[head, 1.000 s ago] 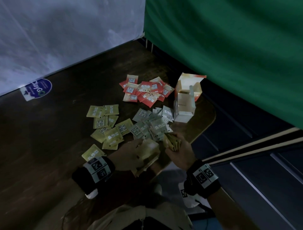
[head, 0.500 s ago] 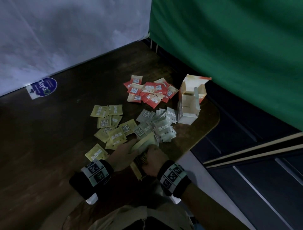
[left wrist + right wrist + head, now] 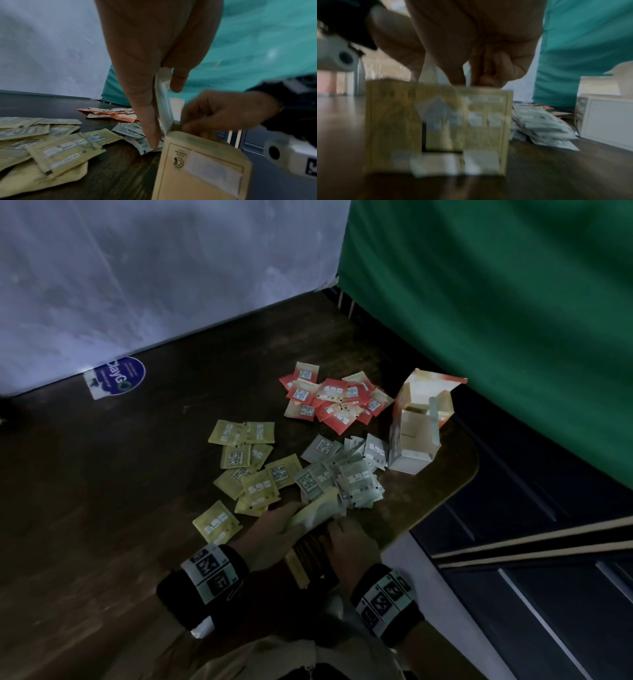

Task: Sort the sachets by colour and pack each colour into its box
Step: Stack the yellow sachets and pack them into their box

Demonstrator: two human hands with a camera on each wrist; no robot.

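Right hand (image 3: 352, 546): fingers curled down into the open top of the yellow box (image 3: 436, 127), which stands at the near edge of the worktop (image 3: 102, 508). What the fingertips pinch is blurred; it looks like a small bundle of sachets going in, but this cannot be confirmed.

Left hand (image 3: 274, 529): fingers nearly straight and together, pressed flat against the raised lid flap (image 3: 163, 100) of the yellow box, thumb on the flap's other side, pinching it open.

Risk, as a judgement: the yellow box is light and sits close to the worktop edge; a downward push off-centre could tip it or slide it off. The flap, if released early, may fold over the opening and jam the sachets.

Beyond the yellow box lie the grey sachets (image 3: 342, 474), touching its far side; left of it, the yellow sachets (image 3: 250, 463), still loose. Further out are the red sachets (image 3: 332, 402) and, beside them, the red-and-white box (image 3: 411, 440), open. Packing appears at an early stage.
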